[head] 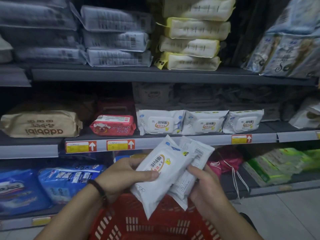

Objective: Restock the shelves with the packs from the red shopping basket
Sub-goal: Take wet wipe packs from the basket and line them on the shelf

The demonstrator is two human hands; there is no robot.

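My left hand [121, 175] grips a white wipes pack [161, 172], label side up, above the red shopping basket [149, 224]. My right hand [206, 186] holds a second white pack [194, 161] with its barcode side showing, tucked partly behind the first. Both packs are tilted, their upper ends near the middle shelf's front rail [173, 142]. On that middle shelf stand three matching white packs [204, 122] in a row. What lies inside the basket is hidden by the packs and my hands.
A beige pack [41, 124] and a red pack [113, 125] lie left of the white row. Grey and yellow packs [190, 40] are stacked on the top shelf. Blue packs [67, 179] and green packs [277, 165] fill the bottom shelf. Tiled floor shows at the right.
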